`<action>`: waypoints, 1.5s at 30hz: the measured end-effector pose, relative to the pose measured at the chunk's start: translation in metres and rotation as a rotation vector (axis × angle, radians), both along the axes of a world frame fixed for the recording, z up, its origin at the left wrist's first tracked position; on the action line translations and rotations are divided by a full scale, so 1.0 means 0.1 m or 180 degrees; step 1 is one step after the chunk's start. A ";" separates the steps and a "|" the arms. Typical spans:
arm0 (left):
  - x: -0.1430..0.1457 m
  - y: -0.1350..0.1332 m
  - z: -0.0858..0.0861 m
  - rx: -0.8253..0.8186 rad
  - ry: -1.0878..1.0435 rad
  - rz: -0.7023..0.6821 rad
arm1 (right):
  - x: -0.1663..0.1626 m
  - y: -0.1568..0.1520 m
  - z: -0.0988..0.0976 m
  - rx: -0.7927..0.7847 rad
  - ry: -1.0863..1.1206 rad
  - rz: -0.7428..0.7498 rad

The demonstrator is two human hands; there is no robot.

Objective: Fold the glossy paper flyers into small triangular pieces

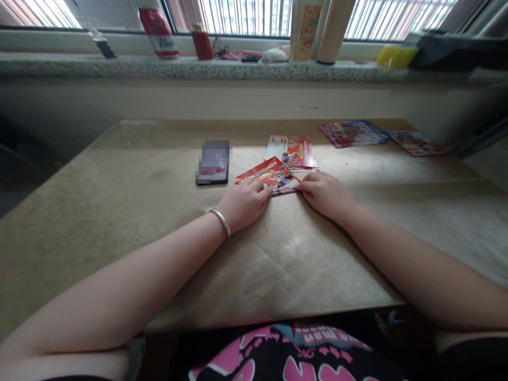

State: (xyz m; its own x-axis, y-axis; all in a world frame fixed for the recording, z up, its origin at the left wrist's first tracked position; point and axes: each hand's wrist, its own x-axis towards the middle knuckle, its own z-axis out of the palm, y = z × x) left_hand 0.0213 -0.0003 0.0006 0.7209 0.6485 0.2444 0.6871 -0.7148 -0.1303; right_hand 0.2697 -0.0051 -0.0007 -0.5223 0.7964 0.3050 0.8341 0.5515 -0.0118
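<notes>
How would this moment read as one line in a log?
left hand: touching red card | right hand: at card's right corner | phone: lying left of card

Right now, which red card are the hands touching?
The nearest red card, slanted, touched by the left hand and right hand. Other red cards lie just behind; the large pile and small pile sit farther right.

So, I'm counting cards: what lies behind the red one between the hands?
Behind the red card lies a pile of red and white cards. Its near edge is partly covered, and overlap hides the count.
</notes>
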 end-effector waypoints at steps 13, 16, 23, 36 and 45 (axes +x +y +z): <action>-0.01 0.02 -0.03 0.0108 -0.0016 -0.0060 | 0.01 0.01 -0.03 0.0035 0.0051 0.0001; 0.00 0.02 -0.02 0.0182 -0.0061 -0.0195 | 0.00 0.00 -0.03 0.0119 0.0126 0.0022; 0.06 -0.02 0.07 -0.0007 0.0130 -0.0175 | -0.01 0.00 -0.01 0.0038 -0.0025 0.0031; 0.06 0.01 0.03 -0.0018 0.0090 -0.0226 | -0.06 -0.05 0.00 0.0165 0.0005 0.0471; 0.08 0.01 0.01 -0.0050 0.0101 -0.0370 | -0.06 -0.04 0.00 0.0153 0.0059 0.0522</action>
State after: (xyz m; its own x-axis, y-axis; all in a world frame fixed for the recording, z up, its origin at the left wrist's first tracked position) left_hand 0.0291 0.0004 0.0019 0.7988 0.5635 0.2107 0.5951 -0.7916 -0.1389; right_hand 0.2641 -0.0092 -0.0012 -0.6378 0.6853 0.3515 0.7328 0.6804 0.0033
